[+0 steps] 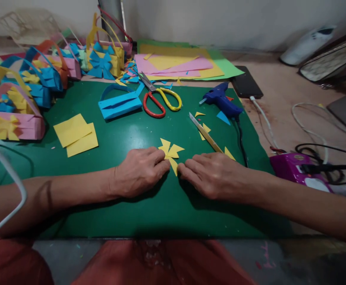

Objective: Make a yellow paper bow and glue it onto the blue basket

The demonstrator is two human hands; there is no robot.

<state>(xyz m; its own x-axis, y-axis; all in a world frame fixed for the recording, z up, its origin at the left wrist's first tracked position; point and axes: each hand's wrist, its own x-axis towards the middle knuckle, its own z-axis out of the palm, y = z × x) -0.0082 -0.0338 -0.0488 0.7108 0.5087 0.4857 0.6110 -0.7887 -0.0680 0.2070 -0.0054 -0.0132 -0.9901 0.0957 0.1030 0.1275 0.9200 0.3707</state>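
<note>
A yellow paper bow (173, 151) with pointed tails lies on the green mat, between my two hands. My left hand (141, 170) is closed, its fingers pinching the bow's left side. At the lower right tail of the bow, the curled fingertips of my right hand (210, 174) touch or nearly touch the paper; what they hold, if anything, is hidden. Past my right hand lies a craft knife (205, 133) among small yellow scraps. Scissors (156, 99) with one red and one yellow handle rest beyond the bow, beside a blue paper bag (120, 103).
Two yellow paper squares (76, 134) lie at left on the green mat (116, 221). Finished paper bags (18, 124) crowd the far left. Coloured sheets (187, 63) are stacked at the back. A blue glue gun (222, 101), a phone (247, 83) and a purple power box (291, 168) with cables stand right.
</note>
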